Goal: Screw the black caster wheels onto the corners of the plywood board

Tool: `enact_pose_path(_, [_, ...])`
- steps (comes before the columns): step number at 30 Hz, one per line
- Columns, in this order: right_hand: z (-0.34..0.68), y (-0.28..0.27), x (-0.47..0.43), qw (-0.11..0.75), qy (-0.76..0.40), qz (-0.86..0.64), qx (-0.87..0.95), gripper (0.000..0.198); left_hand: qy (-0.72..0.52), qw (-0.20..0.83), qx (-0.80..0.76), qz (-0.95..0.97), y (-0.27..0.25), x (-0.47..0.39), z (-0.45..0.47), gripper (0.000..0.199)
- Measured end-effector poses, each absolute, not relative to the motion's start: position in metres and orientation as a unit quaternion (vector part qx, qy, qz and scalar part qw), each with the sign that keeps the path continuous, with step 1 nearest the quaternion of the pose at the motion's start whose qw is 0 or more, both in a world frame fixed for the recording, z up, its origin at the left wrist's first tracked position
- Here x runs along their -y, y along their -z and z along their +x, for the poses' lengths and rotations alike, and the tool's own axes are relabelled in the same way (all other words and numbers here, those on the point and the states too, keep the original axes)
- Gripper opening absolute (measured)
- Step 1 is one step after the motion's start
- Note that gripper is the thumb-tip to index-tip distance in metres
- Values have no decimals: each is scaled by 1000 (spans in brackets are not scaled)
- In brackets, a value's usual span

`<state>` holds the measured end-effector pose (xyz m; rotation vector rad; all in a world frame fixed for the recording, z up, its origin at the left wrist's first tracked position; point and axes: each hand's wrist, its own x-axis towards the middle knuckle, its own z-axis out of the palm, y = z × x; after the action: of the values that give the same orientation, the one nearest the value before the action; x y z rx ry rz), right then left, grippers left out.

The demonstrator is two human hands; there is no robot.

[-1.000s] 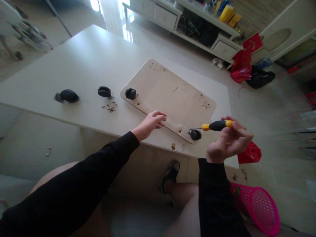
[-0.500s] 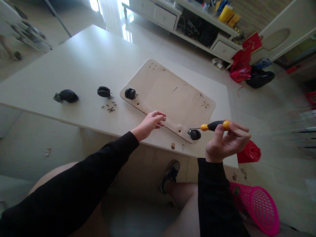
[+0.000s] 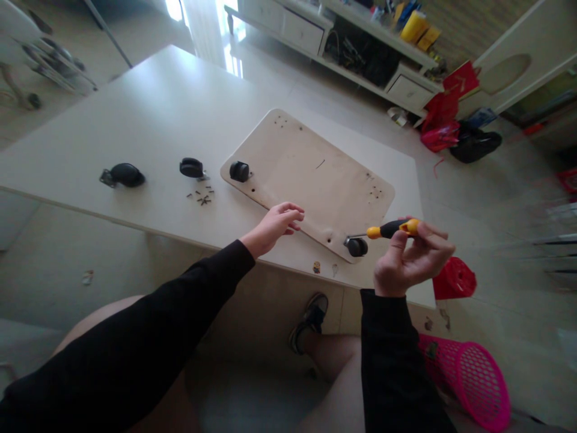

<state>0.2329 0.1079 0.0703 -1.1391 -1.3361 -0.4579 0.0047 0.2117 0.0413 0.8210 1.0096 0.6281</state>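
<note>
My right hand (image 3: 412,255) grips the yellow and black handle of a screwdriver (image 3: 392,229). Its shaft points left, with the tip at the metal plate of a caster wheel (image 3: 357,247) on the near right corner of a cream board (image 3: 311,174). Whether the tip sits in a screw head is too small to tell. My left hand (image 3: 278,225) is open, fingers outstretched over the board's near edge, holding nothing. Another caster (image 3: 239,171) stands on the board's left corner. Groups of small holes mark the two far corners.
Two loose casters, one (image 3: 126,175) far left and another (image 3: 192,168) nearer the board, lie on the white table (image 3: 135,114). Several screws (image 3: 204,199) are scattered beside them. A pink basket (image 3: 482,382) and a red container (image 3: 456,278) are at the right. Behind stands a white cabinet (image 3: 302,33).
My right hand's fingers have shifted slightly on the screwdriver handle, which looks turned a little. My left hand, the board and the casters keep their places.
</note>
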Motion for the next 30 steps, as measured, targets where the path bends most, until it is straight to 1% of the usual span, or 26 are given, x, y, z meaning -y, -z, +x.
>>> enact_pose_path(4, [236, -68, -108, 616, 200, -497, 578, 22, -286, 750, -463, 375, -43, -212, 4, 8])
enact_pose_path(8, [238, -64, -107, 597, 185, -496, 603, 42, -287, 752, -461, 374, -42, -212, 4, 8])
enact_pose_path(10, [239, -63, -106, 594, 187, -498, 603, 47, -287, 753, -461, 373, -41, -212, 5, 8])
enact_pose_path(17, [234, -70, -109, 633, 253, -495, 539, 39, -292, 750, -458, 377, -41, -215, 3, 9])
enact_pose_path(20, [234, -73, -111, 670, 249, -500, 489, 37, -297, 743, -461, 384, -41, -215, 2, 9])
enact_pose_path(22, [237, -73, -112, 696, 228, -507, 454, 42, -293, 734, -470, 393, -40, -215, 1, 8])
enact_pose_path(27, [250, -63, -110, 721, 174, -541, 396, 60, -235, 686, -496, 477, -32, -217, -9, 4])
enact_pose_path(30, [250, -58, -111, 720, 163, -565, 368, 61, -191, 596, -523, 579, -26, -230, -31, 6])
